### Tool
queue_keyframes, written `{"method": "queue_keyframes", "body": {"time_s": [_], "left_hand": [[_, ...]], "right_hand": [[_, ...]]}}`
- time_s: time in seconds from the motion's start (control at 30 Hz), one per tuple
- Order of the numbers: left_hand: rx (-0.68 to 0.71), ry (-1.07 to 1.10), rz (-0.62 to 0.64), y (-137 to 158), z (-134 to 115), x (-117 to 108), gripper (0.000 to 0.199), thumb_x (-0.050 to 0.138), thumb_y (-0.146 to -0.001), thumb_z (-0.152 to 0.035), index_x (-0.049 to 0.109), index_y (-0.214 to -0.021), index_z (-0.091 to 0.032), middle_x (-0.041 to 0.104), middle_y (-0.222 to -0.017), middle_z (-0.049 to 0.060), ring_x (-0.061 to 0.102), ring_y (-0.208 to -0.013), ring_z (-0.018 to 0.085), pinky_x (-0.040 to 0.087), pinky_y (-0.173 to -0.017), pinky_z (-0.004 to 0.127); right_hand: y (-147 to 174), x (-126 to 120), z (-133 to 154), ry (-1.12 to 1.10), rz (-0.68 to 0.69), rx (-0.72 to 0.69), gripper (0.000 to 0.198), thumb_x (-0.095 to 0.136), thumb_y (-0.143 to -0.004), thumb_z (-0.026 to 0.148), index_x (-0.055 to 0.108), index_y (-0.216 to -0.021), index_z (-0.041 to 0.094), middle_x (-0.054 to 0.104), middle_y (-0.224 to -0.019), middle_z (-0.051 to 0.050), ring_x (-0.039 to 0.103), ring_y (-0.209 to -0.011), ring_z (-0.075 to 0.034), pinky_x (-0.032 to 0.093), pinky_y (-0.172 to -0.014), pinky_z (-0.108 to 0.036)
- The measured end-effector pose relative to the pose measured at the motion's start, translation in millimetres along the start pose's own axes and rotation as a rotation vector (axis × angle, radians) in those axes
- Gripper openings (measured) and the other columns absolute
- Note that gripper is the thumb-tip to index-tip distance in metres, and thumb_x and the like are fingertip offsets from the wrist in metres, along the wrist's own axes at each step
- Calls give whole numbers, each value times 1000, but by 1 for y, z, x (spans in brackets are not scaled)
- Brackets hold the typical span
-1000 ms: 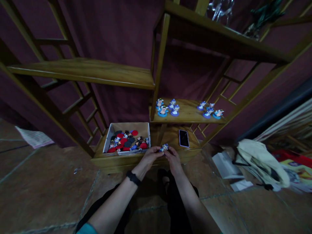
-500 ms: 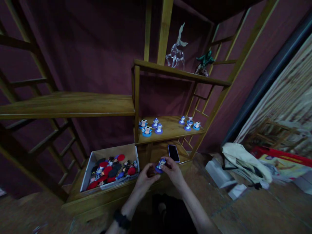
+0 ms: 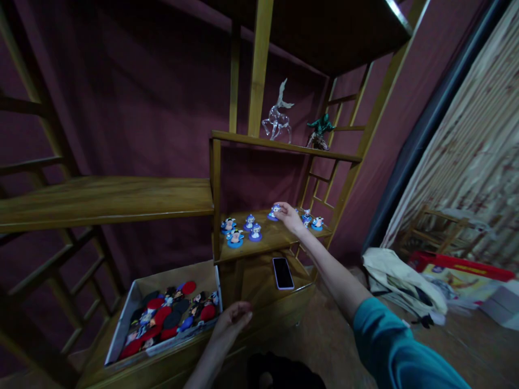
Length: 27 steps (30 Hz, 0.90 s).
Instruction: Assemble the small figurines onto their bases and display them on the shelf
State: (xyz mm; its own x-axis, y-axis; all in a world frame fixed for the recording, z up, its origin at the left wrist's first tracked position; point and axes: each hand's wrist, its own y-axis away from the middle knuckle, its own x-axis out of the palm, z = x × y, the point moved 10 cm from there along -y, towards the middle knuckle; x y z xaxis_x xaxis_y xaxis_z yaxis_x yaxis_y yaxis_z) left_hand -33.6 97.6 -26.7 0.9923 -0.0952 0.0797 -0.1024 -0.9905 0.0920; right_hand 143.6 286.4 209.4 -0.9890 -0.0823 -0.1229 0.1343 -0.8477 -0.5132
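Note:
My right hand (image 3: 288, 217) reaches over the small wooden shelf (image 3: 265, 241) and pinches a purple-and-white figurine (image 3: 274, 212) on a round purple base. The figurine is upright at the middle of the shelf; I cannot tell whether its base touches the wood. To its left stand two purple figurines, one of them nearest the front (image 3: 255, 232), and two blue-based pig-like figurines, the front one (image 3: 234, 238) larger in view. On the right, partly behind my wrist, is another group with a blue-based figurine (image 3: 317, 223). My left hand (image 3: 232, 322) hovers low beside the box, loosely curled and holding nothing.
A cardboard box (image 3: 115, 329) full of mixed figurines with red, black and blue bases stands at the lower left. A phone (image 3: 283, 273) lies on the lower board. Above are a clear deer ornament (image 3: 278, 118) and a green figure (image 3: 320, 131). Bags (image 3: 399, 278) lie at right.
My right hand has carried the purple figurine from between both hands up onto the middle of the shelf. My left hand has let go of it and drawn back slightly. The view has shifted.

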Motion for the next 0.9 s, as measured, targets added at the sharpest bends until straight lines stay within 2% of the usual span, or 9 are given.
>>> {"method": "queue_keyframes", "body": {"time_s": [0.13,0.3,0.5,0.7,0.9], "left_hand": [[-17,-21,0,-4,6,-5,40,70,-54,-49,65,-77,-16,64,-77,4,57,-75,19,44,-69,29],[-56,-79,-8,-8,17,-15,43,69,-54,-50,65,-80,-16,65,-81,6,58,-80,21,44,-71,30],[-49,-88,0,-5,12,-16,40,69,-55,-49,65,-79,-17,65,-78,5,58,-78,21,43,-72,30],[-47,-51,46,-6,17,-10,36,68,-58,-46,64,-79,-17,60,-68,1,54,-66,15,42,-62,26],[-101,-70,29,-8,26,-13,37,69,-54,-44,62,-78,-17,61,-72,2,53,-64,15,41,-59,26]], "right_hand": [[-20,18,-31,67,38,31,32,62,-64,24,54,-94,20,55,-73,4,51,-68,-11,43,-68,-25],[-17,32,-62,125,125,67,26,58,-65,20,53,-91,20,54,-75,4,50,-69,-10,43,-70,-26],[-13,33,-63,36,202,100,30,60,-63,17,52,-91,21,56,-79,2,53,-75,-12,44,-74,-26],[-11,33,-68,56,241,111,40,62,-61,15,53,-99,21,60,-89,1,55,-85,-13,43,-84,-29],[-10,32,-72,100,262,116,31,62,-63,20,55,-94,19,61,-84,1,56,-79,-13,44,-82,-29]]}}
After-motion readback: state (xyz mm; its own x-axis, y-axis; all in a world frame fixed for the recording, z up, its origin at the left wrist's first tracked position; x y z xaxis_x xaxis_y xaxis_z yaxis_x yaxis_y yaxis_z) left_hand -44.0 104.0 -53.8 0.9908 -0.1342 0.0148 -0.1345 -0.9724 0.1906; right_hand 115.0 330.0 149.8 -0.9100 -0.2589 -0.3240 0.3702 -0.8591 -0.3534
